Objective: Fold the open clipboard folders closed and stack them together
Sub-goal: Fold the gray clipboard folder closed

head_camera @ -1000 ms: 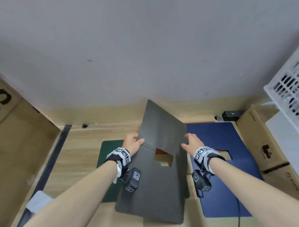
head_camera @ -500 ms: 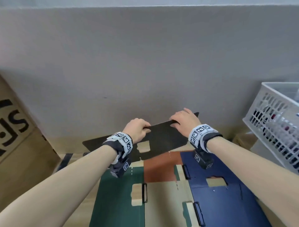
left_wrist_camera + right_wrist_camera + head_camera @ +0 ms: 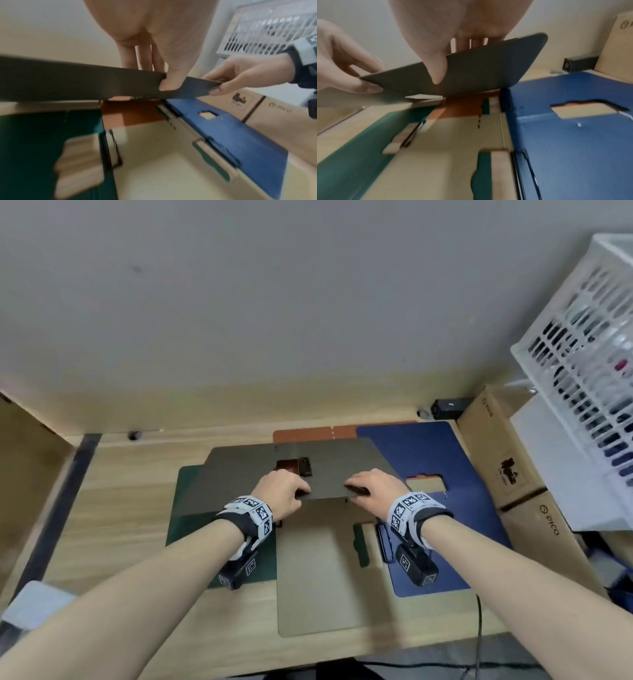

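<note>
A dark grey folder (image 3: 274, 474) hangs tilted over the desk, its far edge low and its near edge raised. My left hand (image 3: 297, 492) pinches that near edge, thumb underneath in the left wrist view, where the dark grey folder (image 3: 68, 83) fills the left side. My right hand (image 3: 356, 488) pinches the same edge further right, its thumb lying on the dark grey folder (image 3: 488, 67). Beneath lie a green folder (image 3: 191, 508), a beige folder (image 3: 318, 583), a blue folder (image 3: 428, 453) and a brown folder (image 3: 308, 434), all open flat and overlapping.
Cardboard boxes (image 3: 507, 460) stand along the desk's right side, with a white plastic basket (image 3: 582, 354) above them. A grey wall (image 3: 308, 302) closes the back, and a small black device (image 3: 448, 407) sits at its foot. Another cardboard box (image 3: 30, 474) stands at the left.
The dark grey folder was held up towards the wall. Now both hands have brought it down and nearly flat over the other folders, still holding its near edge.
</note>
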{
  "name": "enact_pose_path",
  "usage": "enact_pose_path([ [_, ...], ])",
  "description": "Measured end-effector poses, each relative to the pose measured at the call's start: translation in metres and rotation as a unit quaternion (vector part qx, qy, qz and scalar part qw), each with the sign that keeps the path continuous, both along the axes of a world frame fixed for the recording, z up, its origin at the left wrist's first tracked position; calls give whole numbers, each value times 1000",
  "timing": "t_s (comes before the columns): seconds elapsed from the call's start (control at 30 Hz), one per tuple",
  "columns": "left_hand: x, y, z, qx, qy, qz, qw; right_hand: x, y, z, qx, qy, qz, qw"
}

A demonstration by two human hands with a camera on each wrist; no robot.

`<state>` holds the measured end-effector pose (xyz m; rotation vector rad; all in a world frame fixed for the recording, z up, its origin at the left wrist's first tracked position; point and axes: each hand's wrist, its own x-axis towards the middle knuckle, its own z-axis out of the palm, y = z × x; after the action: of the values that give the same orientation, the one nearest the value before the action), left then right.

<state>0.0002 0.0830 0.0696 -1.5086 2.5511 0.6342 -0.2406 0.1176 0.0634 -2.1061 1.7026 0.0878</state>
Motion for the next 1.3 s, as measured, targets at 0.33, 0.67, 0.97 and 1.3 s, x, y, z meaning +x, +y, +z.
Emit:
enact_pose_path([
  [0.33,-9,55,-95,60,-135,-65,987,7,42,-111,49,12,3,999],
  [0.67,20,69,-144,49,-26,-30,998,23,35,-144,32,-42,-27,998],
  [0.97,121,54,-148,13,50,402,914,58,0,-146,32,8,59,998],
  [1.3,164,41,-159,159,139,628,749,74,0,-154,52,55,16,997],
])
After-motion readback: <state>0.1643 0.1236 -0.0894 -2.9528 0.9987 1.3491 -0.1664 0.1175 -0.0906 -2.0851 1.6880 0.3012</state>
